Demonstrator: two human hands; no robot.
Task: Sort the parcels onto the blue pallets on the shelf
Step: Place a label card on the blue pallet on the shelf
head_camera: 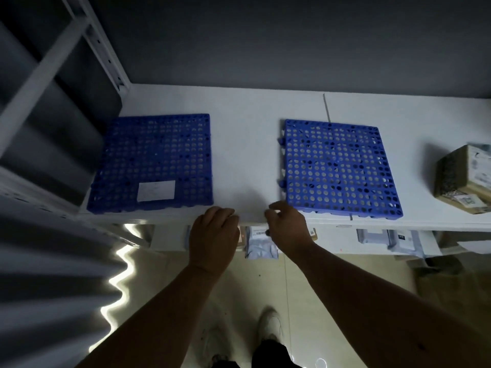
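Two perforated blue pallets lie flat on the white shelf (247,155). The left pallet (154,155) carries a white label near its front edge; the right pallet (340,166) is bare. A brown cardboard parcel (462,179) with labels stands on the shelf at the far right, apart from the pallets. My left hand (212,235) and my right hand (288,229) hover at the shelf's front edge, in the gap between the pallets. Both hold nothing, with fingers loosely curled. Grey and white bagged parcels (261,243) lie on a lower level beneath the hands.
A white metal rack upright (106,49) rises at the back left. More bagged parcels (398,239) sit on the lower level to the right. A dark corrugated surface (53,274) fills the lower left. My shoes (268,325) stand on the tiled floor.
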